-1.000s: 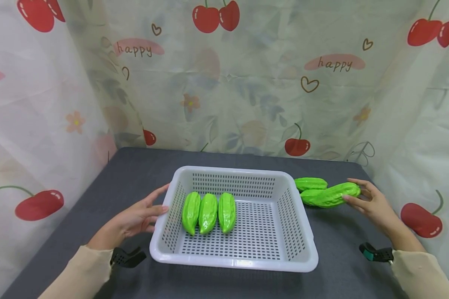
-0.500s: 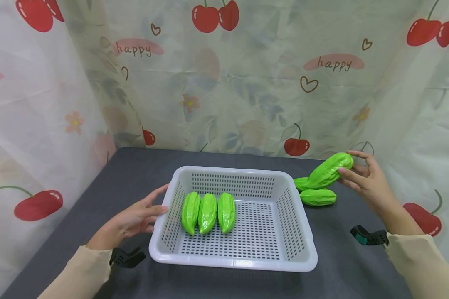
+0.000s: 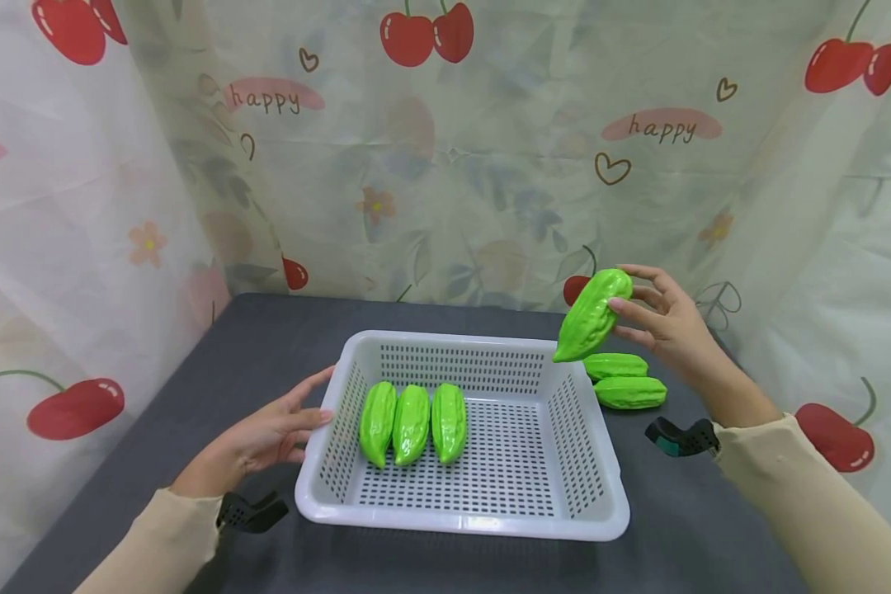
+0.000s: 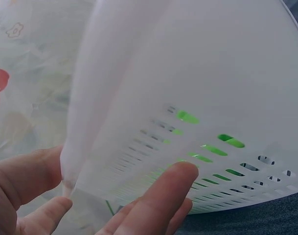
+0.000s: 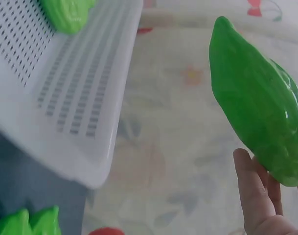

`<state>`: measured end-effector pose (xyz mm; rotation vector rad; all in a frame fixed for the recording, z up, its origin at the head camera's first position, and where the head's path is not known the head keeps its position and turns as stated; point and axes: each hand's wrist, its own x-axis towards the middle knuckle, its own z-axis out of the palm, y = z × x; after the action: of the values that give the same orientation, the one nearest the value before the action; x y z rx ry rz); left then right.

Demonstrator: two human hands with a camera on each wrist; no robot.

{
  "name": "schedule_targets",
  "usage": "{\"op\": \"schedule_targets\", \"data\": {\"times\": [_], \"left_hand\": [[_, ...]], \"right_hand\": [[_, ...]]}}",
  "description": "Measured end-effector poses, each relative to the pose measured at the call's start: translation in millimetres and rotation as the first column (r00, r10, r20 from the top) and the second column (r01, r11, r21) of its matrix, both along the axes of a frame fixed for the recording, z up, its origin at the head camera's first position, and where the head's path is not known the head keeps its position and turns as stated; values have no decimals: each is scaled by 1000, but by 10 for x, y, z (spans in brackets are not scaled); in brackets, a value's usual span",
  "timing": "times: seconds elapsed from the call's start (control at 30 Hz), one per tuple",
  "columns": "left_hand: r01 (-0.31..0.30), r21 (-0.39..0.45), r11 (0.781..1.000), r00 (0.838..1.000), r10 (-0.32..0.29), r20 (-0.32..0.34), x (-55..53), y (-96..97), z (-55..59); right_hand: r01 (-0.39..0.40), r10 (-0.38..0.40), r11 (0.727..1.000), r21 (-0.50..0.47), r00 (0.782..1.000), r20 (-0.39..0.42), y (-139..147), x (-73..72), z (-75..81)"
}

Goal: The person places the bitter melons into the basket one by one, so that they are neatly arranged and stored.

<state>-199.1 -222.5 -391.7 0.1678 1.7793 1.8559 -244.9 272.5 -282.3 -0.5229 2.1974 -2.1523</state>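
Note:
A light green, glossy bitter melon with a ribbed skin is pinched at its thick end by my right hand. It hangs tilted in the air, its pointed tip low and overlapping the basket's far right corner in the head view. In the right wrist view, fingertips press the bitter melon near its base. My left hand rests on the left rim of the white plastic basket, its fingers mostly straight. Inside the basket, three bitter melons lie side by side at the left.
Two more bitter melons lie stacked close together on the dark table, just right of the basket. A patterned curtain hangs around the back and sides. Each wrist wears a black strap.
My right hand has lifted one bitter melon off the pile at the right and carried it up and leftward to the basket's far right corner. The left hand and basket have stayed put.

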Motion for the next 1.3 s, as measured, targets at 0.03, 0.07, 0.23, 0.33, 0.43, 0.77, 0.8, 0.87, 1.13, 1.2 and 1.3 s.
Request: {"op": "schedule_targets", "data": {"times": [0.03, 0.07, 0.23, 0.33, 0.43, 0.77, 0.8, 0.87, 1.13, 1.2, 1.3], "left_hand": [[0, 1, 1000, 1000, 0, 2, -1, -1, -1], [0, 1, 1000, 1000, 0, 4, -2, -2, -2], [-3, 2, 1000, 1000, 3, 7, -3, -6, -2], [-2, 2, 1000, 1000, 2, 6, -4, -6, -3], [-6, 1, 1000, 1000, 6, 11, -2, -7, -5], [-11, 2, 1000, 1000, 11, 17, 8, -5, -1], [-9, 4, 1000, 1000, 9, 16, 9, -5, 0], [-9, 6, 1000, 1000, 9, 17, 8, -3, 0], [-10, 1, 1000, 1000, 10, 8, 1, -5, -8], [-11, -1, 1000, 1000, 11, 8, 0, -5, -8], [-15, -2, 1000, 1000, 15, 10, 1, -8, -5]], "right_hand": [[-5, 5, 1000, 5, 1000, 8, -43, -12, 13], [-11, 10, 1000, 11, 1000, 14, -87, -26, 24], [-27, 24, 998, 57, 999, 49, -282, -96, 22], [-29, 21, 993, 111, 997, 68, -399, -137, -9], [-41, 26, 986, 159, 995, 99, -511, -181, -58], [-127, 81, 974, 187, 969, 233, -784, -284, -259], [-134, 85, 972, 194, 967, 241, -800, -287, -275], [-148, 91, 966, 211, 962, 259, -826, -295, -317], [-172, 72, 949, 265, 934, 351, -935, -332, -483], [-168, 53, 944, 283, 926, 373, -972, -347, -535], [-165, 31, 939, 302, 914, 404, -1033, -367, -609]]}}
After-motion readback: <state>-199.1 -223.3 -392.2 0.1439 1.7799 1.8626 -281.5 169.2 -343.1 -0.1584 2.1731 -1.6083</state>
